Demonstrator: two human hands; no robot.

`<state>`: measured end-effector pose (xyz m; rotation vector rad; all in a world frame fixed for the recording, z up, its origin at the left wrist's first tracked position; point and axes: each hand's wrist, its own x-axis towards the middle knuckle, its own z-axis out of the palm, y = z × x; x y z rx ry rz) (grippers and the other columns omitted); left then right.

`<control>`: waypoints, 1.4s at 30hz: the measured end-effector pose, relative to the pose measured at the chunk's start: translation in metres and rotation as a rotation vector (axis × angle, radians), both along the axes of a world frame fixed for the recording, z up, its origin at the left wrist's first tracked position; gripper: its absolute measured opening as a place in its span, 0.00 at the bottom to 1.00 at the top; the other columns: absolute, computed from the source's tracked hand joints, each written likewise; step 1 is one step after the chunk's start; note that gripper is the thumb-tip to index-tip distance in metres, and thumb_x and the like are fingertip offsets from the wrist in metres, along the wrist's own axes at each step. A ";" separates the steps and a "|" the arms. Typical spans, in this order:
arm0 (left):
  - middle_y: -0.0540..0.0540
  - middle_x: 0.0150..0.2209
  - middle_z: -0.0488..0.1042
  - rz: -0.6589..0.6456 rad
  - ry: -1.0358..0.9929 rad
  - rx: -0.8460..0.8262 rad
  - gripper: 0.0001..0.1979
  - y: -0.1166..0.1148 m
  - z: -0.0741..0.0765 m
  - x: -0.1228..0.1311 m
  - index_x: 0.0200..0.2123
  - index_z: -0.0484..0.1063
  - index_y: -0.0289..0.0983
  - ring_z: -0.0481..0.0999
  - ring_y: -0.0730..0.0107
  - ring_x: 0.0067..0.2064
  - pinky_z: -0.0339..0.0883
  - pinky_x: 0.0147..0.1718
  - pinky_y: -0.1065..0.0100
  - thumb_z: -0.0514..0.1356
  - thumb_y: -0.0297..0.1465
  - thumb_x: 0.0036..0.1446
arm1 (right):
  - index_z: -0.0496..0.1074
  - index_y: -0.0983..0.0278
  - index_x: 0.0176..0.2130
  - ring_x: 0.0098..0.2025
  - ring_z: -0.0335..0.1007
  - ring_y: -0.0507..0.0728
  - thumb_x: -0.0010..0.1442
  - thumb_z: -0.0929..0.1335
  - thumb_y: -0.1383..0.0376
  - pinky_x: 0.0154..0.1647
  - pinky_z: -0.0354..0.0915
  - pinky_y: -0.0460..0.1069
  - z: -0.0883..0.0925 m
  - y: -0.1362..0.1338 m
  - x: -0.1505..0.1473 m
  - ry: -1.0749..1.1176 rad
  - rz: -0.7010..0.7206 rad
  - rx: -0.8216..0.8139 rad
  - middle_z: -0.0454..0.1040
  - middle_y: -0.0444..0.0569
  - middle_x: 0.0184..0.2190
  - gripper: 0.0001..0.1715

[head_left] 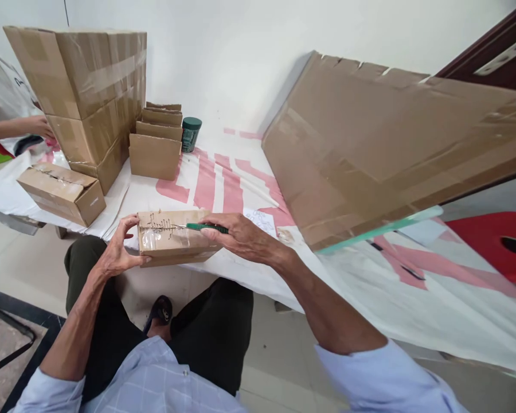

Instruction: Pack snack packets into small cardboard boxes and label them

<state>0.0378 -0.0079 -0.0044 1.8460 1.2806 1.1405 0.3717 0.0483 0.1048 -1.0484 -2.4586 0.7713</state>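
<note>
Gripping a small taped carton [172, 238] at the bench [249, 275] edge, your left hand [119, 248] clasps its end while your right hand [241, 234] grasps a green cutter [206, 227] on top. It looks light, stiff; hold the ends. Beyond, stacked boxes [90, 97].

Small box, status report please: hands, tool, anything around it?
Left hand steadies small box at table edge. Right hand holds green-handled cutter on its top. Large cardboard sheet leans close right.

Stack of taped cartons [90, 86] far left on bench [361, 287]; flat folded boxes [157, 140] beside it; green-lidded jar [191, 133] behind; large cardboard sheet [391, 143] right; red stool [499, 244].
</note>
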 end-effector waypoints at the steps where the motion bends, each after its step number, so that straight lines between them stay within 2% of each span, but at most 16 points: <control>1: 0.35 0.72 0.61 -0.001 0.001 0.001 0.44 -0.001 0.000 0.000 0.63 0.61 0.47 0.66 0.40 0.72 0.69 0.64 0.41 0.78 0.38 0.46 | 0.81 0.60 0.51 0.50 0.81 0.62 0.73 0.63 0.56 0.53 0.72 0.56 0.002 0.003 -0.003 -0.036 0.016 0.011 0.85 0.51 0.50 0.20; 11: 0.37 0.71 0.61 -0.035 0.021 0.028 0.39 0.000 0.001 0.004 0.60 0.65 0.46 0.66 0.42 0.71 0.70 0.62 0.43 0.76 0.36 0.48 | 0.83 0.59 0.54 0.53 0.81 0.63 0.74 0.63 0.56 0.53 0.72 0.55 0.012 0.013 -0.021 -0.277 0.057 0.065 0.85 0.51 0.54 0.22; 15: 0.38 0.72 0.59 -0.055 0.041 0.037 0.41 0.001 -0.002 0.003 0.65 0.66 0.49 0.63 0.42 0.73 0.71 0.62 0.43 0.76 0.37 0.49 | 0.83 0.59 0.53 0.54 0.81 0.64 0.74 0.63 0.57 0.55 0.72 0.56 0.016 0.015 -0.024 -0.313 0.069 0.098 0.85 0.50 0.54 0.21; 18: 0.38 0.70 0.58 -0.072 0.066 0.052 0.43 0.002 -0.003 0.003 0.67 0.66 0.49 0.61 0.41 0.73 0.69 0.66 0.42 0.77 0.38 0.49 | 0.84 0.58 0.54 0.53 0.81 0.63 0.74 0.64 0.58 0.53 0.72 0.55 0.022 0.015 -0.024 -0.333 0.063 0.129 0.85 0.50 0.54 0.21; 22: 0.38 0.67 0.59 -0.085 0.098 0.050 0.45 0.003 0.001 0.004 0.69 0.65 0.47 0.63 0.43 0.72 0.64 0.70 0.41 0.76 0.37 0.48 | 0.83 0.57 0.55 0.54 0.81 0.63 0.74 0.63 0.58 0.50 0.71 0.53 0.033 0.014 -0.025 -0.401 0.061 0.156 0.85 0.50 0.54 0.22; 26: 0.39 0.65 0.60 -0.094 0.134 0.032 0.44 0.002 0.007 0.007 0.68 0.66 0.46 0.63 0.44 0.70 0.64 0.70 0.42 0.75 0.35 0.48 | 0.82 0.60 0.55 0.56 0.79 0.65 0.76 0.62 0.58 0.48 0.70 0.53 0.037 0.016 -0.031 -0.530 0.059 0.227 0.84 0.53 0.54 0.22; 35: 0.40 0.65 0.61 -0.080 0.161 0.053 0.43 0.007 0.007 0.005 0.66 0.66 0.48 0.64 0.44 0.70 0.68 0.67 0.43 0.76 0.35 0.47 | 0.82 0.62 0.42 0.42 0.79 0.62 0.76 0.66 0.55 0.34 0.58 0.52 0.040 0.021 -0.059 -0.661 0.152 0.370 0.83 0.55 0.39 0.19; 38: 0.41 0.65 0.61 -0.085 0.164 0.034 0.42 0.010 0.008 0.001 0.66 0.68 0.49 0.65 0.45 0.69 0.72 0.63 0.44 0.75 0.35 0.47 | 0.81 0.63 0.37 0.40 0.78 0.63 0.73 0.70 0.57 0.35 0.58 0.53 0.038 0.028 -0.050 -0.631 0.116 0.368 0.82 0.56 0.36 0.16; 42: 0.40 0.66 0.60 -0.083 0.154 0.009 0.44 0.013 0.010 -0.008 0.68 0.67 0.50 0.64 0.42 0.70 0.73 0.62 0.43 0.76 0.36 0.47 | 0.79 0.61 0.29 0.36 0.76 0.62 0.68 0.75 0.59 0.37 0.60 0.55 0.039 0.044 -0.006 -0.563 0.011 0.275 0.79 0.52 0.30 0.16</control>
